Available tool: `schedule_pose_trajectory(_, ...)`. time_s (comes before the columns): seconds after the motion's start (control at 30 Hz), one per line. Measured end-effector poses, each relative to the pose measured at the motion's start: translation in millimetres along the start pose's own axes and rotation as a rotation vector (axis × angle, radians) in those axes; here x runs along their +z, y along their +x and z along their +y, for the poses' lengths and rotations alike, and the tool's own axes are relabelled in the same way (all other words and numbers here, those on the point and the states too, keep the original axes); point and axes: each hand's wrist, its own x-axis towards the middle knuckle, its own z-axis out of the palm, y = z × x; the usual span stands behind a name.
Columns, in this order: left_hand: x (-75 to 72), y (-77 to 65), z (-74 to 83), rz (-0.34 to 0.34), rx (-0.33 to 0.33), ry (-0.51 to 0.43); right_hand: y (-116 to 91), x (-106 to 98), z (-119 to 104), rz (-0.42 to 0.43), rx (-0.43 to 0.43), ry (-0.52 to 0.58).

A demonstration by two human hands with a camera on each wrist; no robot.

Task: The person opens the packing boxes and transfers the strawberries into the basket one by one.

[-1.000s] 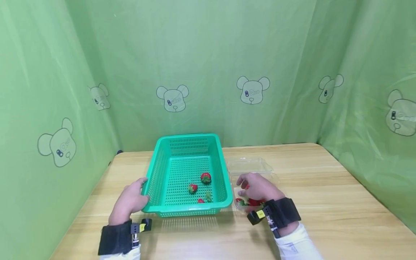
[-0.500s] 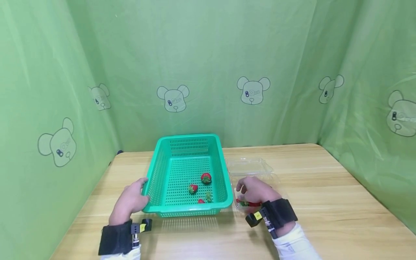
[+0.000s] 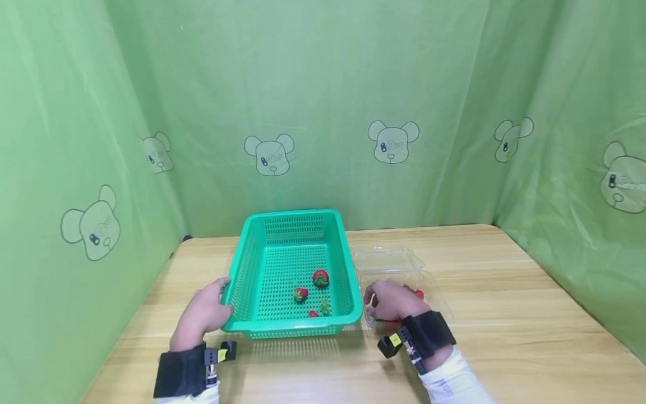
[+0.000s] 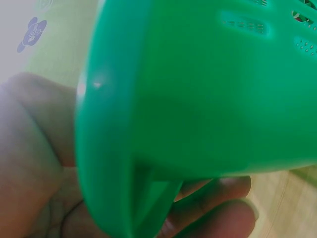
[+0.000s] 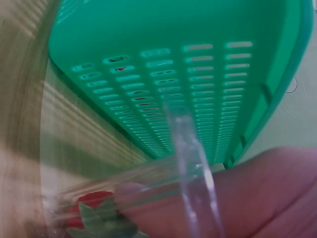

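A green plastic basket (image 3: 292, 325) stands at the middle of the table, with a few strawberries (image 3: 320, 278) inside near its front right. My left hand (image 3: 203, 311) grips its left rim near the front corner; in the left wrist view the fingers (image 4: 225, 218) curl beneath the rim. To the basket's right is a clear plastic box (image 3: 435, 297) holding more strawberries (image 3: 418, 293). My right hand (image 3: 396, 301) reaches into it with bent fingers. In the right wrist view one fingertip meets a leafy strawberry (image 5: 94, 201) behind the clear wall; I cannot tell whether it is pinched.
The box's clear lid (image 3: 386, 259) lies folded back behind it. Basket and box stand close side by side on the wooden table (image 3: 510, 314). Green curtains (image 3: 323, 101) enclose the table at the back and both sides.
My right hand has shifted a little left inside the clear box, uncovering strawberries at its right and covering those at its front left. The left hand keeps its grip on the basket.
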Motion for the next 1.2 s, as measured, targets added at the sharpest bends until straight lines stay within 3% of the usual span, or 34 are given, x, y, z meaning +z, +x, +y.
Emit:
schedule_pose_trajectory(0.3,0.3,-0.4,-0.3,0.000,0.019,0.014,-2.3,1.7,-1.4,-0.016,0.007,0.005)
schedule_pose_trajectory(0.9,-1.3,-1.8,-1.9,-0.015,0.002,-0.008,-2.3,2.0,-2.6,-0.007,-0.056,0.011)
schedule_pose_trajectory(1.2,-1.9,-1.9,-0.7,-0.009,0.015,-0.006,-4.3,1.2,-3.4,-0.007,-0.039,0.022)
